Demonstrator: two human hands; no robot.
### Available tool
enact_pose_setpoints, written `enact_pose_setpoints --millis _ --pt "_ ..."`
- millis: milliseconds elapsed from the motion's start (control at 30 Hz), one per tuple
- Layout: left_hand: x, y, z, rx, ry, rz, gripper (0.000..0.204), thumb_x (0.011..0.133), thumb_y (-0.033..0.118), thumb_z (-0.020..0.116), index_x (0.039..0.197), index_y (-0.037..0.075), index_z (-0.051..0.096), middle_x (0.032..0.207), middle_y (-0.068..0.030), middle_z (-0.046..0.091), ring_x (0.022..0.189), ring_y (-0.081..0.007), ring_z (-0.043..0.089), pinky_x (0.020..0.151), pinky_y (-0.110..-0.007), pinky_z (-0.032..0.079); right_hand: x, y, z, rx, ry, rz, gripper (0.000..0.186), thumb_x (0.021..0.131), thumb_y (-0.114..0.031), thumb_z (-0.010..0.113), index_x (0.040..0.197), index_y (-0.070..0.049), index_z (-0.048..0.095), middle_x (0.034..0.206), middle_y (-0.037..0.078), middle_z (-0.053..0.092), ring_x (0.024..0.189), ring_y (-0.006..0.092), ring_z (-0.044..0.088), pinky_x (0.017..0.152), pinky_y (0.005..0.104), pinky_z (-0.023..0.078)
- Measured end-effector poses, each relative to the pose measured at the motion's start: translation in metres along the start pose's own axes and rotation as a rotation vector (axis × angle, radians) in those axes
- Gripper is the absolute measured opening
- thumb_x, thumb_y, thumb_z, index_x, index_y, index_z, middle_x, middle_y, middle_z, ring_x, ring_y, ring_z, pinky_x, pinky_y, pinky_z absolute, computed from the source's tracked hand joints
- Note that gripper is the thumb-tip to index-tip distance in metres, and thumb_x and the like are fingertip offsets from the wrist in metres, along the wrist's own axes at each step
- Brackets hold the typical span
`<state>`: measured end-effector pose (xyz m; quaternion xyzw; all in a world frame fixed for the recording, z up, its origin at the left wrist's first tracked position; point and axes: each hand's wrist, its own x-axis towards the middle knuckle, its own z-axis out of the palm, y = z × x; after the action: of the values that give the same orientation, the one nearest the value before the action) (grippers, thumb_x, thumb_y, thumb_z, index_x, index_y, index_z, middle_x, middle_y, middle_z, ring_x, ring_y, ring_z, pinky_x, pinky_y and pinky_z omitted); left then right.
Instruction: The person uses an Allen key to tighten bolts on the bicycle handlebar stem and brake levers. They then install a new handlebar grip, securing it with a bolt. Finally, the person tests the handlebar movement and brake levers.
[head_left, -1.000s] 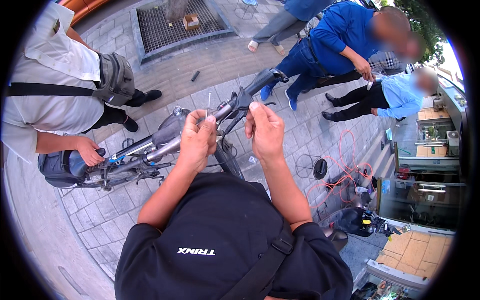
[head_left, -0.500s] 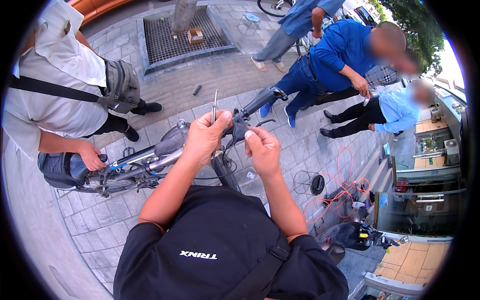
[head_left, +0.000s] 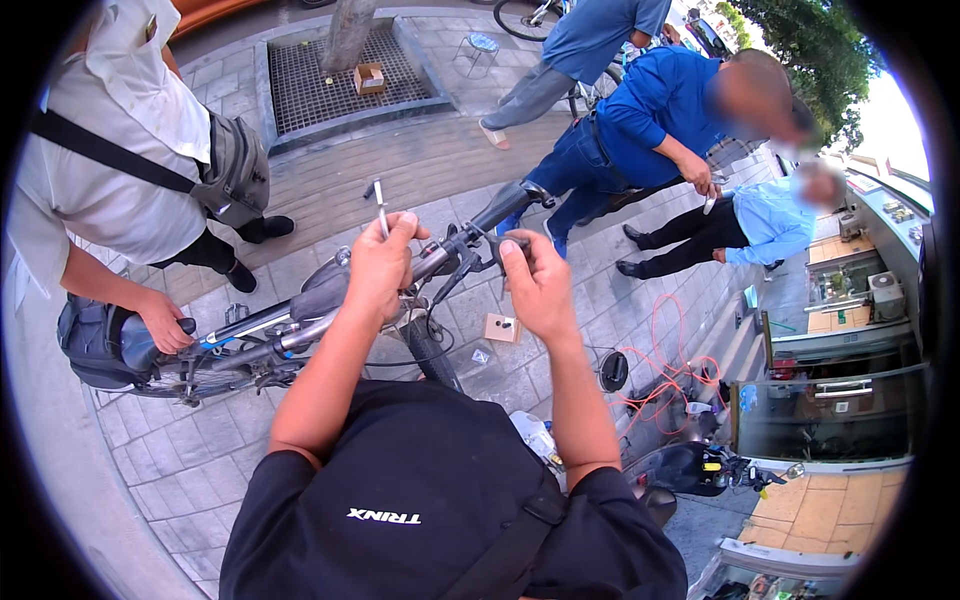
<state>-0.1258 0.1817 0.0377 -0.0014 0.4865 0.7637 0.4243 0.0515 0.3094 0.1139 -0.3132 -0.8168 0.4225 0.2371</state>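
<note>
My left hand (head_left: 380,280) is closed on a thin silver tool (head_left: 381,203), held upright, a short cross piece at its top. My right hand (head_left: 538,285) has its fingers curled round a black lever part (head_left: 492,258), thumb over it, at the handlebar (head_left: 438,258) of a bicycle. The bicycle lies across in front of me, with its saddle (head_left: 140,325) to the left under the hand (head_left: 165,322) of a person in a white shirt. Below the bar are the front tyre (head_left: 435,365) and a small open cardboard box (head_left: 502,328) on the paving.
Several people stand around, one in dark blue (head_left: 650,110) beyond the handlebar, one in light blue (head_left: 760,220) at right. A tree grate (head_left: 310,105) is ahead. An orange hose (head_left: 680,390), a scooter (head_left: 690,468) and glass shopfronts (head_left: 830,410) are at right.
My left hand has raised and tilted the silver tool. My right fingers have moved further round the black lever part. The small cardboard box has come into sight below the handlebar.
</note>
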Motion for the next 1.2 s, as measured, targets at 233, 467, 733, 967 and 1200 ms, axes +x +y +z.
enact_pose_setpoints --millis 233,467,733,967,1200 --pt "0.033 -0.028 0.014 0.567 -0.285 0.214 0.047 0.090 0.003 0.082 0.134 -0.005 0.065 0.129 -0.0165 0.075 0.117 -0.0209 0.071 0.101 -0.033 0.057 0.053 -0.016 -0.021 -0.644 -0.320 -0.192 0.032 0.106 -0.031 0.059 0.116 -0.001 0.066 0.107 0.022 0.074 0.100 0.0435 0.071 0.087 0.0539 0.054" --pt "0.039 -0.019 0.022 0.489 -0.317 0.081 0.065 0.085 -0.001 0.085 0.143 -0.007 0.057 0.137 -0.0206 0.071 0.118 -0.0239 0.071 0.096 -0.034 0.059 0.088 -0.028 -0.015 -0.852 -0.531 -0.226 0.034 0.106 -0.032 0.057 0.111 0.001 0.065 0.108 0.025 0.074 0.105 0.0439 0.071 0.090 0.0555 0.054" --pt "0.043 -0.011 0.019 0.537 -0.354 0.060 0.054 0.086 -0.002 0.084 0.134 -0.009 0.061 0.128 -0.0178 0.075 0.105 -0.0193 0.073 0.089 -0.033 0.060 0.107 -0.061 0.012 -1.187 -0.739 -0.326 0.031 0.100 -0.028 0.065 0.115 -0.002 0.070 0.113 0.020 0.075 0.105 0.0378 0.074 0.091 0.0514 0.057" --pt "0.050 -0.015 0.012 0.507 -0.410 0.088 0.043 0.082 0.001 0.088 0.120 -0.003 0.069 0.115 -0.0149 0.078 0.105 -0.0194 0.074 0.090 -0.035 0.060 0.101 -0.075 0.024 -1.381 -0.840 -0.779 0.029 0.090 -0.025 0.077 0.116 -0.014 0.077 0.118 0.008 0.074 0.112 0.0266 0.070 0.092 0.0392 0.053" --pt "0.045 -0.009 0.021 0.570 -0.368 0.161 0.042 0.078 -0.004 0.084 0.118 -0.003 0.069 0.113 -0.0088 0.076 0.102 -0.0170 0.071 0.087 -0.033 0.059 0.104 -0.059 0.030 -1.383 -0.886 -0.835 0.030 0.088 -0.023 0.075 0.118 -0.020 0.078 0.113 0.006 0.074 0.114 0.0257 0.068 0.095 0.0386 0.051"
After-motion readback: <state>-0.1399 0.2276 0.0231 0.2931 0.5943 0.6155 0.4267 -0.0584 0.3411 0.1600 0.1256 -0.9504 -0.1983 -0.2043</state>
